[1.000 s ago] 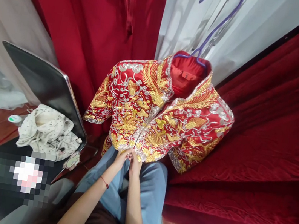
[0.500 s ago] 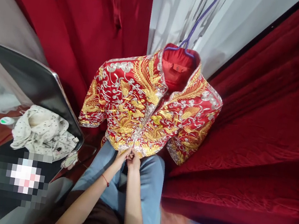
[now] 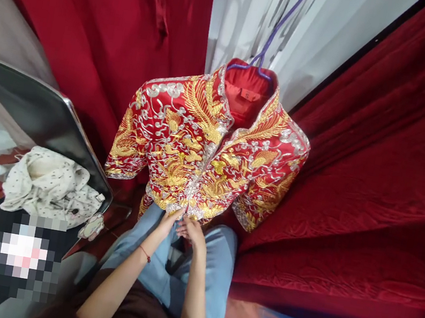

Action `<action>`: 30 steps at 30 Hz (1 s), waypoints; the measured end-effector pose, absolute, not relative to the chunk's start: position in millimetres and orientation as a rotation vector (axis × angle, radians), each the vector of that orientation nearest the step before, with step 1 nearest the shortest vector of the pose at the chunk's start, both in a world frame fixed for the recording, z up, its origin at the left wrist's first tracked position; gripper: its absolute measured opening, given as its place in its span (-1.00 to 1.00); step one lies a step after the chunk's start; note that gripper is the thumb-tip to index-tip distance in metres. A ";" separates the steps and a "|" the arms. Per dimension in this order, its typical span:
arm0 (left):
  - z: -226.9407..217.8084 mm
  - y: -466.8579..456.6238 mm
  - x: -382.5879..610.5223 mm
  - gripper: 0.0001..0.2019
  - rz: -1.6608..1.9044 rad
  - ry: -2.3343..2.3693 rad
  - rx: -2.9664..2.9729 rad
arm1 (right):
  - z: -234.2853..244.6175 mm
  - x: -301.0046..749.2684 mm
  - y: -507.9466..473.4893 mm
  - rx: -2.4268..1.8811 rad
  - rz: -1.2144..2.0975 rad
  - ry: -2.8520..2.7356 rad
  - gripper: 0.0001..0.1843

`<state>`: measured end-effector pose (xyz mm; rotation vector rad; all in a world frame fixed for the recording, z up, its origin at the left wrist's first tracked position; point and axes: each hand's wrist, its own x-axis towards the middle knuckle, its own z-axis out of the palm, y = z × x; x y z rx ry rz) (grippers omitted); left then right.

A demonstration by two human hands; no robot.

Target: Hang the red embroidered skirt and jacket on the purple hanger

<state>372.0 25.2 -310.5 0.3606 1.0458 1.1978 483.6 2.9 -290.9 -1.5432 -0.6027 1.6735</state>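
Note:
A red jacket [image 3: 205,152] thick with gold and silver embroidery hangs on a purple hanger [image 3: 271,36] in front of me. My left hand [image 3: 166,222] pinches the left side of its bottom hem at the centre opening. My right hand [image 3: 192,230] sits just beside it under the hem, fingers curled toward the opening; what they grip is hidden. A red string bracelet is on my left wrist. My knees in blue jeans [image 3: 214,268] lie below both hands.
A black chair [image 3: 40,114] at the left carries a cream dotted cloth [image 3: 48,186] and a blurred patch. Red curtains [image 3: 108,27] and a white drape [image 3: 319,30] hang behind. Red velvet cloth [image 3: 371,207] covers the right. The floor is reddish tile.
The view has drifted so the jacket sits further left and higher. Both hands stay at the hem; the right hand has dropped slightly and opened away from the left.

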 end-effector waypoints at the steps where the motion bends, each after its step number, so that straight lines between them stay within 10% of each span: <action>1: -313.1 25.4 371.6 -0.60 1.189 1.030 0.370 | -288.6 484.6 6.3 -1.543 1.618 -0.617 -0.62; 21: -311.4 24.1 368.7 -0.60 1.062 0.920 0.417 | -252.2 474.1 10.5 -1.693 0.934 -0.986 -0.83; 30: -318.7 24.3 360.7 -0.51 1.148 1.019 0.382 | -249.3 449.4 23.1 -1.566 1.132 -0.877 -0.66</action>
